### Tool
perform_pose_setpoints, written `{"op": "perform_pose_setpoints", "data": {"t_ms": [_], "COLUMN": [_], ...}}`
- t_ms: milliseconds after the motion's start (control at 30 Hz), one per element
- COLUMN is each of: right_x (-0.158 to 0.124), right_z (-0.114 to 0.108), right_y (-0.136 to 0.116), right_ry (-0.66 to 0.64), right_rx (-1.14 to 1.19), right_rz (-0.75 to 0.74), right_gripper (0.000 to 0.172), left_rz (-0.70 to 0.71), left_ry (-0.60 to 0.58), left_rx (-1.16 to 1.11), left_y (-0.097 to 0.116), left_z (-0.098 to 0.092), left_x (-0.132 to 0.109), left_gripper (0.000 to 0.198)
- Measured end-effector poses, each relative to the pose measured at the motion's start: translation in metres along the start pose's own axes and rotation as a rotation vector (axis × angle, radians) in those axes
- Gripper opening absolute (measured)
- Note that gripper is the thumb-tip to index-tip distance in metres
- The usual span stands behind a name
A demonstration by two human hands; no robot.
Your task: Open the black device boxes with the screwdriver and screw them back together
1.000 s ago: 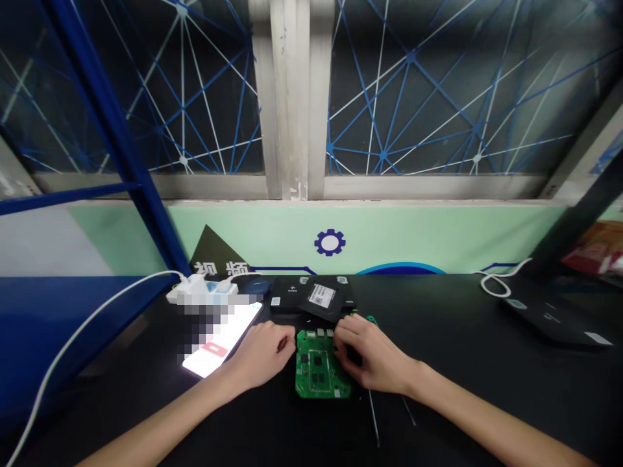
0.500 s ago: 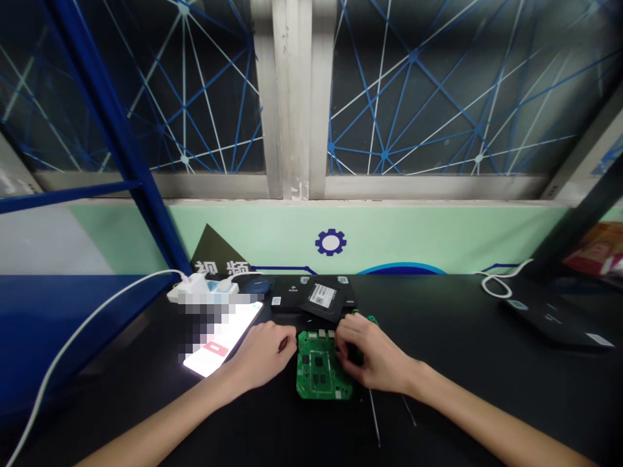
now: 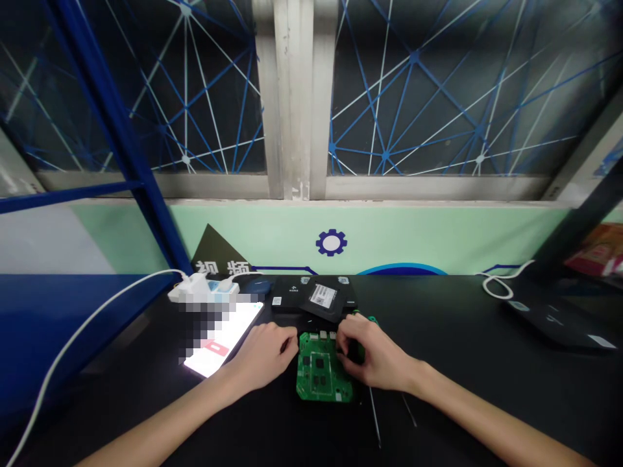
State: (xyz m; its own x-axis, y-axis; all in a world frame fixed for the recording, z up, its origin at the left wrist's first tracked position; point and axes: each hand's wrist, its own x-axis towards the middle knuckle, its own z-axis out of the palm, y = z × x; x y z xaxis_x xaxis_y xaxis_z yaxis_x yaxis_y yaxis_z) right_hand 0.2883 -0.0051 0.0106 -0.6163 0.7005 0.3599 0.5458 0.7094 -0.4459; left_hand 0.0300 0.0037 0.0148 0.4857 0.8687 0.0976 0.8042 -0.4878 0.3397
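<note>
A green circuit board (image 3: 321, 383) lies in front of me, its silver ports on the far edge. My left hand (image 3: 270, 350) has its fingers curled at the board's upper left edge. My right hand (image 3: 367, 350) is pinched at the upper right edge; its fingertips are partly hidden. Two thin metal shafts, one a screwdriver-like rod (image 3: 374, 418) and the other a shorter rod (image 3: 409, 411), stick out from beneath my right hand, which covers their upper parts. A bit of green handle (image 3: 372, 320) shows behind that hand.
Behind the board, a black case part with a white label (image 3: 324, 296) rests on flat black boxes (image 3: 288, 290). At left are a lit phone (image 3: 221, 344), a white power strip (image 3: 224, 288) and a cable (image 3: 68, 344). Another black box (image 3: 555, 321) lies far right.
</note>
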Motion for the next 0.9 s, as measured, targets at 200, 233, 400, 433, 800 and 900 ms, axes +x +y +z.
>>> {"op": "perform_pose_setpoints", "data": {"t_ms": [200,233,400,433,800,900], "right_x": [0.002,0.002,0.0,0.0,0.001,0.001], "right_z": [-0.001,-0.002,-0.001,-0.001,-0.003,-0.002], "right_y": [-0.002,-0.002,-0.001,-0.001,-0.002,-0.001], "right_ry": [-0.047,-0.046,-0.045,-0.045,-0.052,-0.056], "right_rx": [-0.035,-0.038,-0.058,-0.06,-0.066,-0.07], "right_rz": [-0.028,-0.029,-0.038,-0.041,-0.048,-0.047], "right_gripper": [0.024,0.024,0.023,0.022,0.022,0.022], "left_rz": [0.001,0.004,0.039,0.044,0.08,0.073], "left_ry": [0.012,0.011,0.023,0.031,0.088,0.096], "left_rx": [-0.008,-0.01,-0.025,-0.025,-0.056,-0.165], "left_y": [0.0,-0.001,-0.002,-0.003,-0.009,-0.009], "left_z": [0.001,0.001,0.002,0.003,0.01,0.011], "left_x": [0.001,0.002,0.002,0.002,0.002,0.001], "left_gripper": [0.031,0.031,0.032,0.032,0.037,0.039]}}
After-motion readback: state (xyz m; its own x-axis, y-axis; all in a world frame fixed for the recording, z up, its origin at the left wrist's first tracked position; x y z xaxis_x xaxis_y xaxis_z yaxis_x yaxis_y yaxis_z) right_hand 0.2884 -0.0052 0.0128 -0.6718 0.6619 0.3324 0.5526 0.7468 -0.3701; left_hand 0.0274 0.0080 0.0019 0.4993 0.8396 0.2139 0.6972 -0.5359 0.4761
